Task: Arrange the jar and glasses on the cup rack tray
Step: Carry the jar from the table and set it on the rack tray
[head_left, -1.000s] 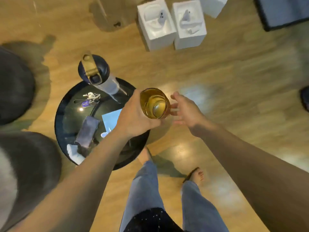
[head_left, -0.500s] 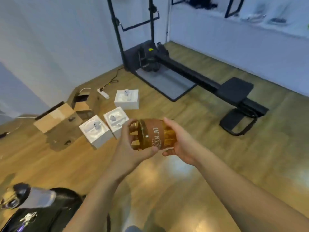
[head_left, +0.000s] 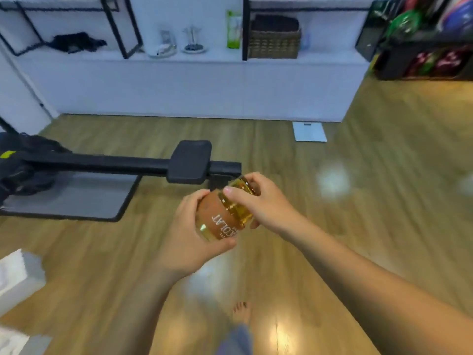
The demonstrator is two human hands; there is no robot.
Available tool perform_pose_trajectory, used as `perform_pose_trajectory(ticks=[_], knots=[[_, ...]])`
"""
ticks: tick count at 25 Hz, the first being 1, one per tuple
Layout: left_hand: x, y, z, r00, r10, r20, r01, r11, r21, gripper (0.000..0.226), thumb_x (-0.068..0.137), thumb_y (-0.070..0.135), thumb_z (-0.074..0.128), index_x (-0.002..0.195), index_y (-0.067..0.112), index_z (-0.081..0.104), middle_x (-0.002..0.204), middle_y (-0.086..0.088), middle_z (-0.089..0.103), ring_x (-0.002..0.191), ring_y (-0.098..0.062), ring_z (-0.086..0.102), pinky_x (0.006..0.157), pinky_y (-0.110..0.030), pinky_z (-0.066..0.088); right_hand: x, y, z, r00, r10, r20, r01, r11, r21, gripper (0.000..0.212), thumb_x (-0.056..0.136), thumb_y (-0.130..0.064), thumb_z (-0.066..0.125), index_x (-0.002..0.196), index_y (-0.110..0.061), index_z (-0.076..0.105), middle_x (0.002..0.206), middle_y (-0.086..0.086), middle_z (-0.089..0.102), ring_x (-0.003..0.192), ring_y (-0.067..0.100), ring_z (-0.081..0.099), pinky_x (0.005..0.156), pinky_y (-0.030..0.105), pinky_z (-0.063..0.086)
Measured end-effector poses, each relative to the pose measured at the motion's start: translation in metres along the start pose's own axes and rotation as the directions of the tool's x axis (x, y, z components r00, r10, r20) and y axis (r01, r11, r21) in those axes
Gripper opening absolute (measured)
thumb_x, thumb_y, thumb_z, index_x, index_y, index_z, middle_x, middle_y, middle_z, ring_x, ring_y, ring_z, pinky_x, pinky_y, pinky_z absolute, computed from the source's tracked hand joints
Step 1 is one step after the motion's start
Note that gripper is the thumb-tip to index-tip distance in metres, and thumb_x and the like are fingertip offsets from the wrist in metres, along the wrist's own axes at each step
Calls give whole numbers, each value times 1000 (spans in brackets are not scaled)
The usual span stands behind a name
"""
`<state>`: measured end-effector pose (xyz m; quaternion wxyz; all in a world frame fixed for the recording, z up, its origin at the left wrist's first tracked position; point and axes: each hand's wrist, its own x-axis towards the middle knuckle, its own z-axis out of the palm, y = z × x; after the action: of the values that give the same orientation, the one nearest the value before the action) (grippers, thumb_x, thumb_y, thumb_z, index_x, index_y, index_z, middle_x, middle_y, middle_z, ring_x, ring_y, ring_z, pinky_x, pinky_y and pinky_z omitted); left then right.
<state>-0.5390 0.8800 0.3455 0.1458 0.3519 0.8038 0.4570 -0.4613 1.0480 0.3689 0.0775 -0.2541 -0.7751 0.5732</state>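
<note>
A: Position of the amber glass jar with the brown printed label point(head_left: 225, 216)?

B: Held in the air at mid-frame, tipped on its side, above the light wooden plank floor point(head_left: 358, 201). Left hand point(head_left: 189, 234) cups the labelled body from below, fingers wrapped and clamped on it. Right hand point(head_left: 261, 201) closes its fingers over the mouth end, thumb across the rim.

A: Edges nearby?

B: A black padded exercise bench on a long black rail point(head_left: 189, 161) lies just beyond the hands, running off to the left over a grey floor mat point(head_left: 76, 198). A white low counter point(head_left: 204, 85) spans the back wall, well apart from the hands.

A: Open room?

B: Bare floor to the right and forward-right, up to a white flat bathroom scale point(head_left: 309, 131) near the counter foot. A white box point(head_left: 18, 275) sits at the left edge. One bare foot point(head_left: 242, 312) shows below the hands.

A: Cup rack tray?

B: Blurred shapes on the counter; cannot tell.
</note>
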Motion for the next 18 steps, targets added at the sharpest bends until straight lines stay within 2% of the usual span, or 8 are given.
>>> perform_pose_trajectory(ticks=[3, 6, 8, 10, 14, 16, 18], knots=[[99, 26, 60, 988, 74, 138, -61, 993, -97, 88, 60, 48, 86, 134, 34, 40, 125, 10, 51, 110, -4, 53, 89, -37, 53, 52, 7, -87, 988, 17, -153, -35, 993, -113, 54, 59, -72, 66, 101, -39, 55, 94, -16, 63, 78, 6, 64, 51, 22, 47], [197, 66, 119, 943, 153, 295, -135, 988, -80, 88, 58, 66, 75, 133, 41, 37, 125, 12, 52, 110, -7, 55, 90, -37, 53, 97, 19, -174, 951, 41, -306, -93, 983, -159, 62, 53, -75, 66, 104, -42, 54, 92, -22, 63, 78, -5, 61, 55, 16, 43], [253, 84, 159, 913, 185, 363, -167, 983, -82, 84, 58, 69, 73, 129, 45, 37, 124, 14, 54, 109, -5, 55, 89, -35, 53, 128, 32, -223, 935, 38, -352, -109, 977, -185, 60, 51, -76, 65, 102, -44, 53, 89, -25, 63, 78, -11, 58, 57, 12, 40], [306, 98, 197, 898, 188, 399, -161, 982, -101, 77, 57, 65, 75, 123, 47, 41, 118, 14, 58, 105, -5, 58, 86, -35, 54, 167, 48, -267, 932, 15, -361, -99, 971, -216, 59, 51, -74, 66, 101, -44, 53, 89, -24, 63, 81, -8, 58, 61, 13, 40], [411, 121, 257, 951, 156, 268, -130, 985, -111, 73, 54, 55, 76, 119, 36, 49, 111, 9, 63, 100, -10, 61, 84, -40, 54, 266, 69, -350, 954, -45, -298, -25, 973, -228, 75, 48, -71, 68, 116, -44, 50, 106, -19, 62, 96, 7, 60, 79, 26, 48], [454, 135, 266, 977, 93, 191, -72, 991, -116, 68, 54, 52, 77, 116, 40, 50, 107, 14, 64, 97, -7, 62, 81, -44, 56, 316, 64, -382, 972, -67, -224, 15, 974, -227, 84, 47, -72, 70, 122, -46, 44, 116, -14, 61, 102, 10, 59, 88, 33, 51], [496, 144, 270, 995, 57, 87, -48, 994, -103, 63, 55, 51, 78, 112, 42, 51, 102, 17, 66, 92, -3, 63, 79, -44, 57, 366, 52, -407, 981, -126, -147, 87, 965, -246, 89, 46, -75, 69, 125, -46, 41, 118, -12, 61, 104, 11, 59, 88, 34, 51]])
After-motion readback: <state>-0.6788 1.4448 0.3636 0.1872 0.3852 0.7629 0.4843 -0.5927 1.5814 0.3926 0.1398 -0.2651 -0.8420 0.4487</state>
